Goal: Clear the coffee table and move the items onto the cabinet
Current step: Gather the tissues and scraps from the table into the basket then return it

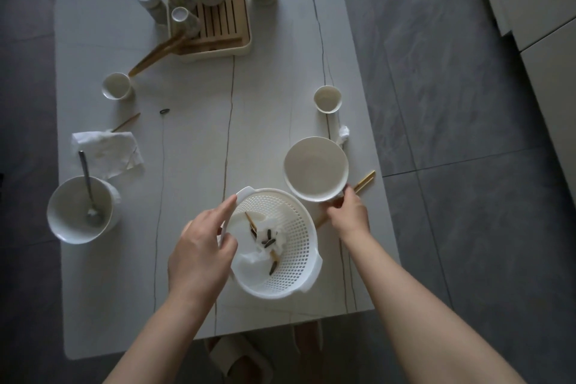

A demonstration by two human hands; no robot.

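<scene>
Left hand [199, 246] pinches the near-left rim of the white plastic colander [280, 243], thumb inside, index finger straight along the rim; grip is clamped on it. Colander sits near the near edge of the counter [193, 140], holding crumpled tissue [268, 240] and a few dark seed husks. Right hand [347, 212] curls around the near rim of the empty white bowl [316, 168], just right of and beyond the colander, bowl looks tipped slightly off the counter; grip is clamped on the bowl. Gold chopsticks [364, 181] lie under and beside that hand. Judgement: colander is light and slightly flexible, rim or side handle is a fine hold, but keep it level or the husks spill. Bowl looks ceramic, so heavier, smooth, breakable; a one-handed rim pinch may slip, better thumb inside and fingers under. Left on the counter: bowl with spoon [79, 209] at near left, napkin [107, 150], two small cups [117, 86] [327, 98], tea tray [207, 6] with upturned cups at far side. Cabinet not clearly in view.
</scene>
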